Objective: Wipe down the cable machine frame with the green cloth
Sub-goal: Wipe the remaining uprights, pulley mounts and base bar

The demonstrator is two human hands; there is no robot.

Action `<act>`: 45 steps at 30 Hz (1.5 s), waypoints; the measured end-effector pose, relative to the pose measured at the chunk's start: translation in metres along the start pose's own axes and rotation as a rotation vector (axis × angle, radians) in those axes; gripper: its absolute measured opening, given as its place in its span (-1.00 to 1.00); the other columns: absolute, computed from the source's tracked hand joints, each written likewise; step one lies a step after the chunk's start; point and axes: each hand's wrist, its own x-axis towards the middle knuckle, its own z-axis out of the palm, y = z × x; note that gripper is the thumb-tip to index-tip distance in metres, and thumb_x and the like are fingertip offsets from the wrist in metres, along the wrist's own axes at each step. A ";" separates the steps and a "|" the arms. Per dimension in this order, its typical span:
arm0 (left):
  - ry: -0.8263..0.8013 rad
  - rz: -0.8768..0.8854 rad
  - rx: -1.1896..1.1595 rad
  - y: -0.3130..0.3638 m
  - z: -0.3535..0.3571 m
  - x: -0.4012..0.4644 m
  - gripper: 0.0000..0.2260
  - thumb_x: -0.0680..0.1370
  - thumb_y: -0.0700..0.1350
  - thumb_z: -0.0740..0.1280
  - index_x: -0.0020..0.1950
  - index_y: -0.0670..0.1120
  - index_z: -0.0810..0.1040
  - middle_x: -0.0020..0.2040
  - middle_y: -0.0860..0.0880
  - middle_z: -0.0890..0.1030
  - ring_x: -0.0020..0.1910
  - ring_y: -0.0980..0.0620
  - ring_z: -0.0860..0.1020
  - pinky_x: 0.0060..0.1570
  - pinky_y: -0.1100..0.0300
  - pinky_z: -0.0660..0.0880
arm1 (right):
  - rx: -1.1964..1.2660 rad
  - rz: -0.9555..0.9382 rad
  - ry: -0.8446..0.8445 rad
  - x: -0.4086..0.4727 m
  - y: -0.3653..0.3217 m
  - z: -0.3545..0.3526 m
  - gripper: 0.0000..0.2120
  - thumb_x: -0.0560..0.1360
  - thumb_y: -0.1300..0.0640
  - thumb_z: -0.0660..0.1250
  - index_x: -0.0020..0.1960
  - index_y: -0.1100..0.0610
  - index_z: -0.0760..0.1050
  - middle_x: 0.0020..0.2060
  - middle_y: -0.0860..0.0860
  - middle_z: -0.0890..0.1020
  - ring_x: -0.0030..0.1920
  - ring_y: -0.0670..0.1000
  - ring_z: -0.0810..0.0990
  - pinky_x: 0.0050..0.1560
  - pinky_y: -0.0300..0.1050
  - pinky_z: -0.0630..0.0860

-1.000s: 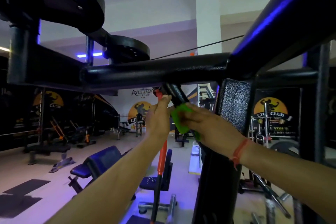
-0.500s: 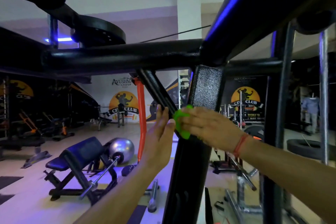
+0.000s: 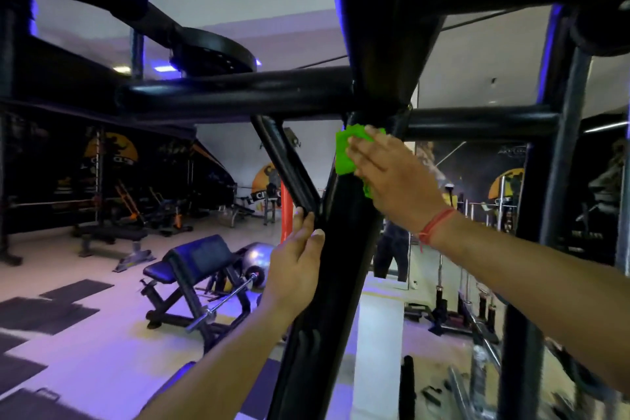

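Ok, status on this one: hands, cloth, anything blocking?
Right hand flat, pressing green cloth on upright post. Left hand bracing post. Nothing blocking.

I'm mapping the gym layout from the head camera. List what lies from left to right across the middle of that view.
Blue padded bench → silver ball → left hand on the black frame post → green cloth → right hand pressing it flat to the post.

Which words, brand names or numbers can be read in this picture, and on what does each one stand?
Nothing can be read with certainty.
Left wall logo, round and yellow: lettering too blurred.
Centre wall logo: mostly hidden, blurred.
Right wall logo: too blurred.
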 end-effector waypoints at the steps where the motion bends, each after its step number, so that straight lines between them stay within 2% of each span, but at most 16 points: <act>1: -0.003 -0.014 0.001 -0.001 0.000 -0.003 -0.64 0.69 -0.13 0.22 0.49 -0.13 0.42 0.52 0.13 0.27 0.53 0.27 0.17 0.40 0.54 0.04 | 0.046 -0.071 -0.002 -0.010 -0.011 0.005 -0.62 0.56 0.26 0.32 0.37 0.25 0.53 0.37 0.15 0.55 0.45 0.24 0.42 0.47 0.15 0.32; 4: -0.032 -0.066 -0.018 -0.008 -0.003 -0.014 -0.66 0.68 -0.14 0.24 0.46 -0.14 0.47 0.49 0.06 0.39 0.50 0.25 0.27 0.40 0.49 0.14 | 0.082 -0.357 -0.090 -0.028 -0.017 0.006 -0.62 0.56 0.31 0.23 0.35 0.20 0.56 0.36 0.09 0.57 0.45 0.17 0.45 0.46 0.09 0.35; 6: -0.054 -0.131 -0.038 -0.015 -0.005 -0.023 -0.66 0.67 -0.07 0.27 0.44 -0.12 0.51 0.46 0.06 0.47 0.46 0.24 0.34 0.40 0.49 0.20 | 0.061 -0.266 -0.039 -0.026 -0.011 0.009 -0.61 0.56 0.33 0.20 0.34 0.20 0.57 0.35 0.09 0.57 0.44 0.18 0.45 0.48 0.06 0.32; 9: -0.091 -0.236 -0.037 -0.036 -0.008 -0.043 -0.55 0.61 0.13 0.29 0.44 -0.04 0.52 0.44 0.15 0.49 0.45 0.26 0.36 0.53 0.17 0.23 | 0.083 0.002 0.066 -0.040 -0.033 0.015 -0.65 0.62 0.36 0.18 0.35 0.24 0.54 0.37 0.13 0.55 0.47 0.21 0.41 0.50 0.11 0.28; 11: -0.111 -0.274 0.008 -0.048 -0.009 -0.060 -0.61 0.66 0.02 0.27 0.48 -0.04 0.47 0.47 0.16 0.42 0.46 0.29 0.31 0.51 0.25 0.19 | 0.131 -0.130 0.003 -0.063 -0.066 0.026 -0.58 0.70 0.30 -0.03 0.40 0.26 0.50 0.40 0.14 0.52 0.50 0.21 0.37 0.48 0.17 0.30; 14: -0.111 -0.310 0.038 -0.064 -0.012 -0.077 -0.59 0.67 -0.04 0.28 0.52 -0.03 0.40 0.47 0.20 0.38 0.47 0.29 0.28 0.47 0.32 0.18 | 0.181 -0.388 -0.128 -0.080 -0.083 0.030 -0.61 0.70 0.28 0.02 0.42 0.22 0.49 0.40 0.11 0.53 0.50 0.17 0.38 0.46 0.16 0.34; 18: -0.127 -0.389 0.042 -0.090 -0.018 -0.091 -0.40 0.49 0.22 0.32 0.52 0.10 0.41 0.46 0.26 0.42 0.48 0.27 0.32 0.54 0.06 0.21 | 0.137 -0.126 -0.115 -0.084 -0.094 0.029 -0.49 0.63 0.30 -0.10 0.42 0.21 0.48 0.41 0.11 0.51 0.50 0.19 0.38 0.49 0.13 0.30; 20: -0.167 -0.397 0.037 -0.111 -0.020 -0.097 -0.39 0.46 0.20 0.32 0.52 0.13 0.40 0.46 0.24 0.44 0.49 0.24 0.33 0.53 -0.03 0.24 | 0.106 -0.181 -0.147 -0.101 -0.120 0.035 -0.48 0.69 0.25 -0.17 0.45 0.22 0.45 0.45 0.12 0.48 0.51 0.20 0.35 0.51 0.14 0.28; 22: -0.190 -0.400 0.027 -0.116 -0.021 -0.106 -0.40 0.46 0.14 0.32 0.52 0.10 0.41 0.45 0.17 0.48 0.49 0.18 0.36 0.52 -0.05 0.26 | 0.136 -0.293 -0.194 -0.112 -0.133 0.036 -0.52 0.71 0.22 -0.13 0.45 0.22 0.45 0.46 0.11 0.47 0.51 0.18 0.36 0.52 0.12 0.27; 26: -0.205 -0.420 0.009 -0.117 -0.026 -0.120 -0.40 0.47 0.04 0.33 0.52 0.02 0.42 0.46 0.19 0.46 0.48 0.22 0.36 0.54 -0.01 0.24 | 0.120 -0.150 -0.181 -0.109 -0.131 0.033 -0.43 0.61 0.34 -0.15 0.46 0.19 0.45 0.46 0.09 0.47 0.51 0.17 0.36 0.49 0.13 0.31; 28: -0.205 -0.407 0.055 -0.120 -0.029 -0.122 -0.40 0.47 0.00 0.31 0.53 0.02 0.40 0.46 0.21 0.44 0.48 0.24 0.35 0.54 0.03 0.25 | 0.102 -0.185 -0.205 -0.124 -0.151 0.041 -0.48 0.66 0.31 -0.15 0.48 0.22 0.42 0.48 0.12 0.44 0.53 0.19 0.33 0.49 0.16 0.31; 31: -0.223 -0.323 0.137 -0.124 -0.032 -0.125 -0.42 0.50 -0.09 0.30 0.55 -0.01 0.37 0.50 0.13 0.41 0.50 0.23 0.32 0.54 0.07 0.23 | 0.139 -0.299 -0.259 -0.137 -0.163 0.045 -0.58 0.65 0.28 0.05 0.44 0.19 0.47 0.46 0.08 0.47 0.51 0.15 0.36 0.49 0.13 0.30; 33: -0.214 -0.297 0.158 -0.127 -0.033 -0.127 -0.45 0.51 -0.07 0.29 0.53 -0.02 0.41 0.49 0.09 0.44 0.50 0.21 0.34 0.53 0.07 0.26 | 0.138 -0.173 -0.230 -0.129 -0.158 0.044 -0.52 0.55 0.30 0.15 0.45 0.16 0.47 0.47 0.06 0.46 0.52 0.14 0.35 0.49 0.11 0.28; 35: -0.171 -0.319 0.110 -0.131 -0.032 -0.134 -0.43 0.50 0.01 0.29 0.53 -0.03 0.41 0.49 0.08 0.45 0.50 0.23 0.33 0.52 0.08 0.26 | 0.139 -0.049 -0.211 -0.128 -0.167 0.042 -0.52 0.54 0.33 0.17 0.45 0.18 0.47 0.46 0.07 0.47 0.52 0.16 0.34 0.49 0.13 0.29; 40: -0.106 -0.166 0.009 -0.163 -0.027 -0.146 -0.47 0.55 0.01 0.27 0.53 -0.02 0.39 0.50 0.10 0.42 0.50 0.26 0.31 0.52 0.02 0.29 | 0.167 -0.190 -0.190 -0.155 -0.192 0.052 -0.64 0.61 0.17 0.25 0.38 0.20 0.54 0.39 0.06 0.54 0.48 0.14 0.41 0.41 0.16 0.41; 45: -0.052 -0.001 -0.161 -0.200 -0.021 -0.152 -0.55 0.53 0.00 0.29 0.44 0.08 0.42 0.41 0.20 0.47 0.46 0.28 0.37 0.51 0.13 0.28 | 0.102 -0.100 -0.009 -0.157 -0.194 0.069 -0.67 0.61 0.16 0.24 0.32 0.21 0.58 0.44 0.09 0.49 0.52 0.19 0.34 0.40 0.22 0.38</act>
